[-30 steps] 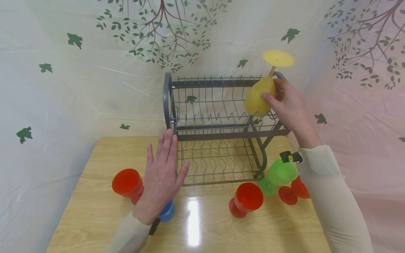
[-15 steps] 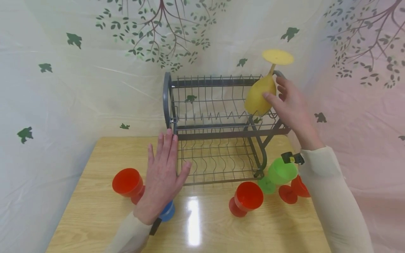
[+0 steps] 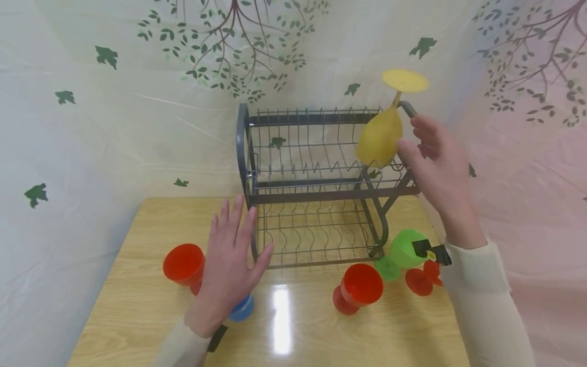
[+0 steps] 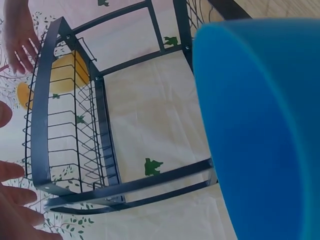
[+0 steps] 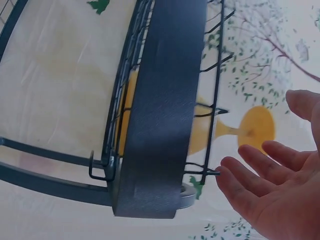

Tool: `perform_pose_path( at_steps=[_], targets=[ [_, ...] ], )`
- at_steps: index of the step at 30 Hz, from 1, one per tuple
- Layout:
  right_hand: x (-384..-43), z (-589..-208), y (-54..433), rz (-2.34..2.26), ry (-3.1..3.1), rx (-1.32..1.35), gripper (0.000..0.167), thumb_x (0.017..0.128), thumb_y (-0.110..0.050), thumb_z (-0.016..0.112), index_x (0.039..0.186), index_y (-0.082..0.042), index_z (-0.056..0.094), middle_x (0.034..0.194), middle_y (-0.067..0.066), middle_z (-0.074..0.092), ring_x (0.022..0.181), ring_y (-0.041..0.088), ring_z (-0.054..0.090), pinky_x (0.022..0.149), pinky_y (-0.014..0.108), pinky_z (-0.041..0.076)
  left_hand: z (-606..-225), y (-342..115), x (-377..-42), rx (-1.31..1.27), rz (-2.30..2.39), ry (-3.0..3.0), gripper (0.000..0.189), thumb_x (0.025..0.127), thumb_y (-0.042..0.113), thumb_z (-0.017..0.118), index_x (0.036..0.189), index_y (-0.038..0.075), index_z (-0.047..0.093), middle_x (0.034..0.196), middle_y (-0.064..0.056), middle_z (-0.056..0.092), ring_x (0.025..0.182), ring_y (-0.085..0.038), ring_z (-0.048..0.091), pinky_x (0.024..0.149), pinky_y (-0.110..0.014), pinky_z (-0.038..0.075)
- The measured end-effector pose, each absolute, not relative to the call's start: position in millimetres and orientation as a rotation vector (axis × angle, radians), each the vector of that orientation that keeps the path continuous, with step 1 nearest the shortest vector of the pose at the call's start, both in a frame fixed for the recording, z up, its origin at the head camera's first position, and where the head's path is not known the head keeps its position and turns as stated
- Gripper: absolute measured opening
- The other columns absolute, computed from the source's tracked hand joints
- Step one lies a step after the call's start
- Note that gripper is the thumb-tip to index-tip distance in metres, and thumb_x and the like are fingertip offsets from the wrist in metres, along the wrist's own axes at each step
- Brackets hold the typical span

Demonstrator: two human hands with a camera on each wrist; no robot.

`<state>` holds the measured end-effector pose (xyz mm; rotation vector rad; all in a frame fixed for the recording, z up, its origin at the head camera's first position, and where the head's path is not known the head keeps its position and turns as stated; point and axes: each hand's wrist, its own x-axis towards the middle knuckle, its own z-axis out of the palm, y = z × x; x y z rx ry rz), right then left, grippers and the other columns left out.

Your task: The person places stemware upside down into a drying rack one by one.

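Goblet (image 3: 378, 136), yellow, rests inverted on rack (image 3: 316, 197), grip wide on right hand (image 3: 442, 176) and left hand (image 3: 227, 267).

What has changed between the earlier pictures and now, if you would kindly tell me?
The right hand has let go of the yellow goblet and moved away to the right and back toward the person. The left hand has drawn back slightly from the rack, its fingers more spread. The yellow goblet remains upside down on the rack's upper tier; the green goblet and red goblets stayed on the table.
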<state>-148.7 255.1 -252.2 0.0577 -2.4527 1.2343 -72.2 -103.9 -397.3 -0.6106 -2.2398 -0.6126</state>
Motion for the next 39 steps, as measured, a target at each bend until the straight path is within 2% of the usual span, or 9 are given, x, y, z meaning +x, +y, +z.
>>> perform_pose_path(
  at_steps=[6,10,15,20,25,28,34,39],
  targets=[
    [-131.7,-255.1,249.9,1.252,-2.366,0.111,0.050,0.102,-0.030,0.063,0.149,-0.018,0.054,0.151,0.004,0.056,0.136,0.019,0.053,0.113,0.029,0.043,-398.0,-112.9,-66.6,-0.637,-0.608,-2.211,0.065,0.107,0.048,0.041,0.146,-0.001,0.053,0.156,-0.021,0.048,0.146,-0.046,0.039,0.114,-0.068,0.034],
    [-119.8,-259.9,249.6,1.236,-2.361,0.122,0.047,0.103,-0.026,0.061,0.150,-0.018,0.054,0.150,0.003,0.057,0.133,0.017,0.054,0.112,0.027,0.044,-401.0,-117.4,-63.3,-0.673,-0.606,-2.213,0.062,0.106,0.047,0.044,0.142,-0.002,0.057,0.151,-0.021,0.054,0.139,-0.048,0.047,0.108,-0.070,0.041],
    [-103.1,-265.6,248.6,1.267,-2.317,0.146,0.046,0.104,-0.021,0.062,0.149,-0.019,0.055,0.148,0.001,0.058,0.129,0.014,0.056,0.105,0.020,0.046,-406.9,-121.0,-59.4,-0.734,-0.581,-2.239,0.061,0.106,0.048,0.045,0.136,-0.002,0.062,0.146,-0.022,0.058,0.135,-0.048,0.052,0.105,-0.069,0.044],
    [-91.1,-273.6,242.7,1.322,-2.216,0.293,0.044,0.102,-0.009,0.062,0.146,-0.009,0.058,0.146,0.005,0.061,0.130,0.014,0.057,0.104,0.019,0.047,-411.8,-126.8,-53.3,-0.803,-0.552,-2.338,0.069,0.106,0.056,0.039,0.136,-0.002,0.063,0.148,-0.021,0.056,0.136,-0.048,0.050,0.106,-0.068,0.044],
    [-79.0,-280.9,236.0,1.352,-2.226,0.310,0.046,0.102,-0.009,0.061,0.148,-0.012,0.057,0.147,0.003,0.059,0.130,0.017,0.056,0.106,0.019,0.045,-416.4,-132.9,-48.2,-0.857,-0.511,-2.432,0.073,0.105,0.062,0.040,0.140,0.001,0.061,0.153,-0.020,0.051,0.139,-0.048,0.047,0.108,-0.067,0.042],
    [-70.6,-286.9,232.9,1.357,-2.251,0.265,0.045,0.103,-0.011,0.061,0.148,-0.016,0.057,0.146,0.000,0.060,0.130,0.016,0.056,0.105,0.018,0.046,-418.5,-135.0,-46.5,-0.881,-0.494,-2.482,0.071,0.102,0.061,0.048,0.142,0.004,0.060,0.154,-0.020,0.050,0.140,-0.048,0.045,0.110,-0.067,0.040],
    [-58.2,-307.4,226.8,1.378,-2.239,0.332,0.046,0.103,-0.005,0.057,0.148,-0.010,0.056,0.149,0.005,0.059,0.134,0.015,0.055,0.108,0.019,0.044,-421.0,-137.0,-43.9,-0.895,-0.443,-2.621,0.074,0.093,0.059,0.064,0.148,0.011,0.056,0.159,-0.018,0.045,0.146,-0.045,0.039,0.113,-0.068,0.036],
    [-47.3,-324.2,223.1,1.417,-2.282,0.348,0.050,0.102,-0.002,0.057,0.151,-0.010,0.053,0.152,0.004,0.056,0.136,0.014,0.052,0.110,0.019,0.042,-422.2,-138.5,-42.0,-0.896,-0.390,-2.705,0.080,0.089,0.062,0.068,0.151,0.014,0.052,0.162,-0.016,0.041,0.148,-0.044,0.036,0.114,-0.069,0.033]
  ],
)
